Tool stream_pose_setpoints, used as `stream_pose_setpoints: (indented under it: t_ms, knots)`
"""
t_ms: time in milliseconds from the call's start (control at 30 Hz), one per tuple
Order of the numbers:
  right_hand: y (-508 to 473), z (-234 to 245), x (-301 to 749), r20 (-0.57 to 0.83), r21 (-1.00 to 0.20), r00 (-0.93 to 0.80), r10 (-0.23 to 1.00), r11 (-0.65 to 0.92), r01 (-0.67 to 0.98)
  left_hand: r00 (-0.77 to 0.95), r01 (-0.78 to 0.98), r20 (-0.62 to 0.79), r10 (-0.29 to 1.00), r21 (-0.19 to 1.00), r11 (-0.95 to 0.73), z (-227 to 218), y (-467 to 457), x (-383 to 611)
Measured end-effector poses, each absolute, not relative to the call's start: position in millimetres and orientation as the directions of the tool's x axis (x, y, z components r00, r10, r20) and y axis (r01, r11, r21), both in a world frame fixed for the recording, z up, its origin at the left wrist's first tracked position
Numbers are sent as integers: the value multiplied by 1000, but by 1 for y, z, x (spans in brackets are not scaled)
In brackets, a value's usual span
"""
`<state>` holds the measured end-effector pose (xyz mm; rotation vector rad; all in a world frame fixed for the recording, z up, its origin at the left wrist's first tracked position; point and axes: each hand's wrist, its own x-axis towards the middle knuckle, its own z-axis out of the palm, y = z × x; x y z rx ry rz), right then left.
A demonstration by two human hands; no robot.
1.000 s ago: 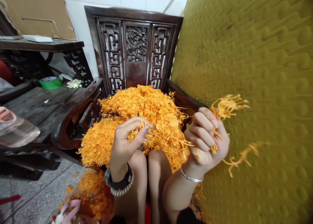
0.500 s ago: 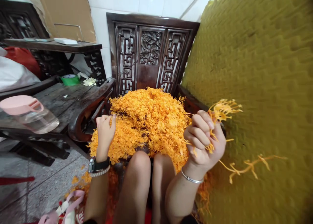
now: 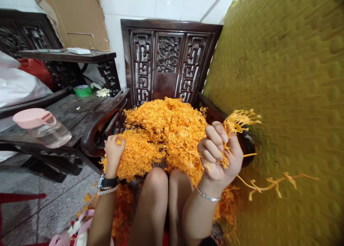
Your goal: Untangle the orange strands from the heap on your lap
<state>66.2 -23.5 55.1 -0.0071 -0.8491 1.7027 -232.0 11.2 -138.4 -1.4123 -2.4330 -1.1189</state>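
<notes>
My right hand (image 3: 219,154) is raised in front of the seat's right side, its fingers closed around a bunch of orange plastic flower sprigs (image 3: 240,121). Star-shaped tips fan out above the fist, and a long thin branched stem (image 3: 274,184) trails off to the right. My left hand (image 3: 114,152) is at the left edge of a large heap of the same orange pieces (image 3: 163,131). Its thumb and fingers are curled together there; what they hold, if anything, is hidden. The heap lies on the seat of a carved dark wood chair (image 3: 168,83), before my knees.
On the bench at left stand a pink-lidded clear bottle (image 3: 44,127), green tape roll (image 3: 82,91) and pale flower-like pieces (image 3: 103,92). A yellow-green textured mat (image 3: 282,77) rises along the right. More orange pieces (image 3: 122,210) lie below the seat.
My left hand has moved down a little along the heap's left edge, its fingers more curled. My right hand keeps its hold on the sprigs. The view has shifted slightly.
</notes>
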Motion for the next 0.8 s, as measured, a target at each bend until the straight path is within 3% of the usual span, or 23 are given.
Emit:
stream_pose_setpoints:
  t_ms: [133, 300, 400, 467, 533, 600, 700, 800]
  knots:
    - [-24, 56, 70, 421, -495, -330, 845, -91, -864, -444, 846, 456, 772, 498, 192, -134, 7, -231]
    - [-27, 56, 73, 419, -518, -325, 848, -71, -853, -282, 876, 340, 897, 473, 95, -136, 7, -228]
    - [-28, 56, 77, 440, -525, -316, 841, -44, -850, -264, 877, 310, 913, 472, 93, -125, 5, -224]
    - [-29, 56, 80, 452, -519, -311, 836, -37, -854, -272, 854, 370, 888, 518, 46, -106, -1, -213]
    - [-29, 56, 81, 445, -531, -356, 822, -78, -844, -300, 740, 486, 821, 662, -121, -77, -10, -193]
    - [-28, 56, 80, 416, -562, -465, 781, -181, -807, -298, 480, 546, 783, 795, -372, -43, -24, -169]
    - [-29, 54, 75, 359, -581, -638, 681, -372, -724, 30, 153, 534, 845, 833, -532, 4, -44, -136]
    - [-31, 52, 71, 334, -569, -712, 618, -470, -675, 277, 180, 492, 825, 817, -548, 30, -59, -119]
